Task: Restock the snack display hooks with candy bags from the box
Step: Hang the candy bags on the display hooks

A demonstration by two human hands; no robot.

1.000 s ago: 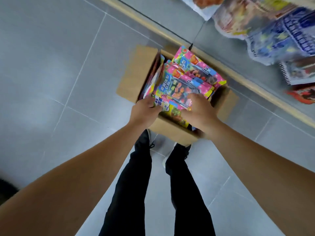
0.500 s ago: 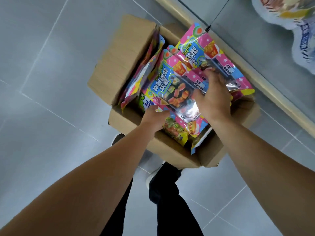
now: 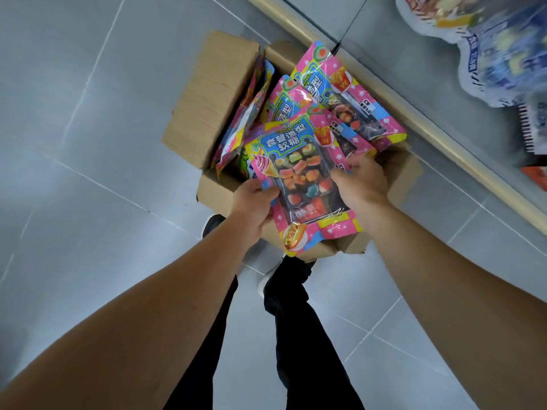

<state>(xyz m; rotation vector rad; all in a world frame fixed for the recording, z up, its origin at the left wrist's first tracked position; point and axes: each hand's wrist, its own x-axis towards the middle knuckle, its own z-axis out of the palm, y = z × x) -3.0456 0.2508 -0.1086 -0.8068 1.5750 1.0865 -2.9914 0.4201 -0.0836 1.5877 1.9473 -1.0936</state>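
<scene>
An open cardboard box (image 3: 207, 96) stands on the floor in front of my feet, filled with several bright pink, blue and yellow candy bags. I hold the nearest candy bag (image 3: 305, 179) flat above the box's front edge. My left hand (image 3: 254, 199) grips its left edge and my right hand (image 3: 359, 182) grips its right edge. Behind it two more candy bags (image 3: 349, 93) lean up out of the box. Another bag (image 3: 248, 113) is tucked against the box's left flap.
Grey floor tiles (image 3: 88, 113) surround the box. A beige shelf base rail (image 3: 429, 128) runs diagonally behind the box. Blurred hanging snack packs (image 3: 503, 48) fill the upper right corner. My black-trousered legs (image 3: 296, 335) and shoes are below the box.
Both hands took a candy bag by its sides and pulled it up and toward me, out of the stack. The camera came closer to the box.
</scene>
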